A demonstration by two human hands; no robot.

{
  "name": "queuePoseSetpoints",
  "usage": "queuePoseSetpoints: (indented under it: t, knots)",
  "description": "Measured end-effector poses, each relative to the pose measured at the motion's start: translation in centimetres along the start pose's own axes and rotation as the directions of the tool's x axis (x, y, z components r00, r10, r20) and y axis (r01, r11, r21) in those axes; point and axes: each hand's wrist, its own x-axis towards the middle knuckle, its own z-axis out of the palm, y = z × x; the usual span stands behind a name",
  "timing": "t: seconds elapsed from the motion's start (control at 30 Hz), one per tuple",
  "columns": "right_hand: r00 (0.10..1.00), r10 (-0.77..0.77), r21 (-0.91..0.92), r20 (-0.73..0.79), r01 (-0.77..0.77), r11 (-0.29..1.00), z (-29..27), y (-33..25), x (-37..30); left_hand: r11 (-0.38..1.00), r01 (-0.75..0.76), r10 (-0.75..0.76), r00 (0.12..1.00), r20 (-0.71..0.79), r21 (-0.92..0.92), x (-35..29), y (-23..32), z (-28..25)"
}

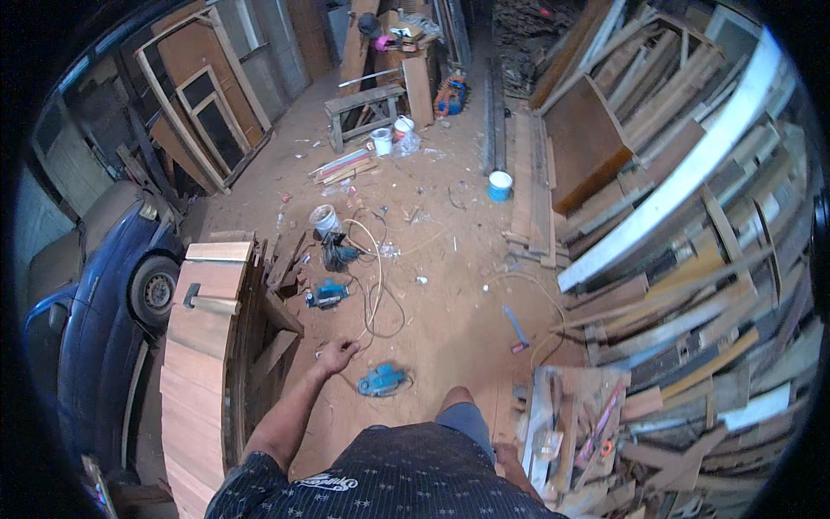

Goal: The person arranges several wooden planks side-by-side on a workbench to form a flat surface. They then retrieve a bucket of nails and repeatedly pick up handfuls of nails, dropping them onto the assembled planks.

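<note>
My left hand [338,355] reaches forward beside the wooden workpiece, its fingers curled closed. Thin cords run right up to it, but what lies in the fingers is too small to make out. Just below and right of that hand is a blue electric planer [382,379], slightly blurred. My right hand [505,453] hangs low by my right leg, near a pile of offcuts; its fingers cannot be made out. A hammer [197,299] rests on the pale plank panel [194,346] at my left. Another blue power tool [327,295] lies on the floor ahead of my left hand.
Cords and a yellowish hose [379,259] loop over the dusty floor. A blue-handled hammer [514,327] lies right of centre. Stacked boards [683,294] fill the right side; a blue car [104,311] stands left. Farther off are buckets [500,186] and a bench [363,105].
</note>
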Motion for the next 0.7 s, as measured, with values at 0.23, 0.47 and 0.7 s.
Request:
queuePoseSetpoints:
  t: [0.23,0.47,0.7]
  knots:
    - [0.996,0.051,-0.02,0.069,-0.05,0.999,-10.1,-6.7,19.2,0.982,0.065,-0.093,0.984,-0.153,-0.176,23.4,-0.3,-3.8]
    - [0.98,-0.175,-0.36,-0.1,0.128,0.924,-35.2,-21.2,51.1,0.693,0.68,-0.657,0.732,0.179,-0.237,35.0,-3.3,0.8]
    - [0.862,-0.212,0.477,-0.461,0.442,0.76,-59.3,-52.1,69.4,0.573,0.736,-0.635,0.676,0.374,-0.36,43.8,-10.7,5.1]
